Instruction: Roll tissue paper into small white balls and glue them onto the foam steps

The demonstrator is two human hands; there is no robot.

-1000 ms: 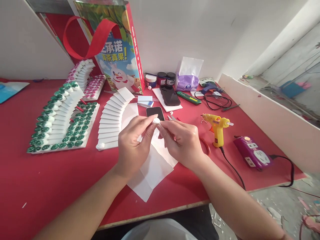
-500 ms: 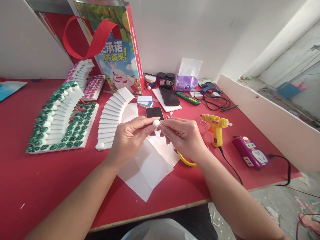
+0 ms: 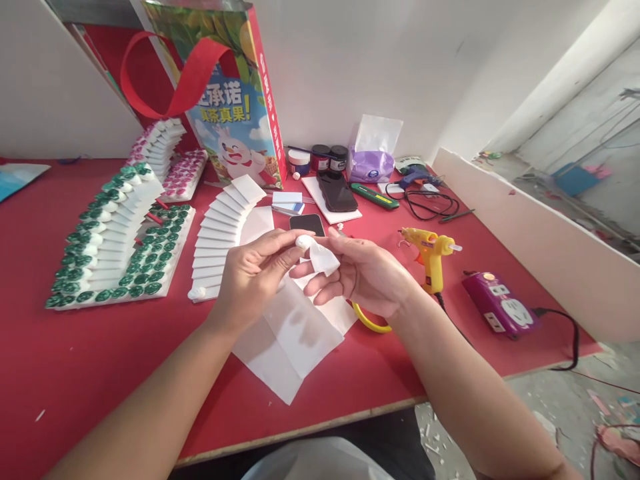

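Note:
Between thumb and forefinger, my left hand (image 3: 255,270) pinches a small white paper roll (image 3: 303,242), whose loose tail hangs to the right. My right hand (image 3: 367,270) is palm up with fingers apart, close under and beside the tail. White paper sheets (image 3: 300,333) lie on the red table (image 3: 350,393) below both hands. To their left is a curved row of overlapping white cards (image 3: 217,233), with a white rosette (image 3: 197,293) at its near end. Part of a yellow ring (image 3: 367,320) shows under my right hand.
At right are a yellow glue gun (image 3: 430,253) and a purple power box (image 3: 500,303) with cables. Green-and-white decorated pieces (image 3: 145,260) stand left, a tall printed bag (image 3: 240,100) behind. Phones (image 3: 337,192), a tissue pack (image 3: 371,165) and jars (image 3: 320,158) sit at the back.
My right hand has let go of the roll and opened, turning palm up. The roll has moved slightly left in my left hand, and its paper tail now shows.

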